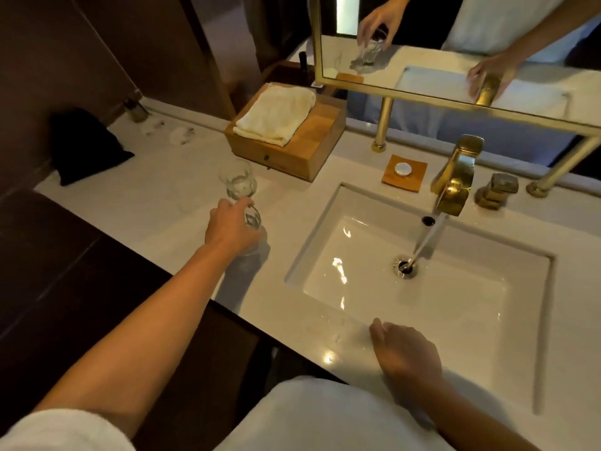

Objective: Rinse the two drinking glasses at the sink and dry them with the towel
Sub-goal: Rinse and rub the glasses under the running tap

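"Head view, fingers first: what do they hold?"

"Left hand (232,227): its fingers curl round the near glass (253,219), at the white counter (162,203) just left of the sink (320,229); whether that glass rests on the stone or is lifted I cannot tell."

"And the other hand?"

"Right hand (406,353): fingers loosely bent, grasping nothing; it lies over the sink's front rim, well apart from both glasses."

"Both?"

"A second glass (236,180) stands upright just behind the held one; I cannot tell if they touch."

"Farther out?"

"Water (426,239) runs from the gold faucet (455,177) into the drain (405,266); a gold handle (497,190) sits just right of the faucet, a small wooden dish (388,175) with a round white thing on it just left; the towel (276,115) lies folded on a wooden box (312,148) behind the glasses — a black pouch (84,144) sits at the counter's far left; the gold-framed mirror (422,70) above reflects both hands."
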